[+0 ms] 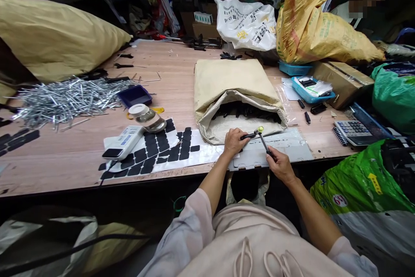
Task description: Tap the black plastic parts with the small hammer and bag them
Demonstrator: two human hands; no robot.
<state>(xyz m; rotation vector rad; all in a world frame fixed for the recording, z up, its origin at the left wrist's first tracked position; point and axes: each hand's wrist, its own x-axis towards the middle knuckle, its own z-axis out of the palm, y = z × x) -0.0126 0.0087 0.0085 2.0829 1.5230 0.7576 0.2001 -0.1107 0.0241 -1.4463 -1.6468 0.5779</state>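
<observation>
My right hand is closed round the dark grip of a small hammer with a metal shaft and a yellowish head. In my left hand is a slim black piece; its far end lies close to the hammer head, and I cannot tell whether they touch. Both hands are over a pale board at the table's front edge. Just beyond them an open cream sack lies with its mouth towards me, dark pieces showing inside.
Left of the sack stand a glass jar, a white box-shaped device and a dark blue tray. A heap of metal rods lies farther left. On the right are a calculator, a blue basket and a green bag.
</observation>
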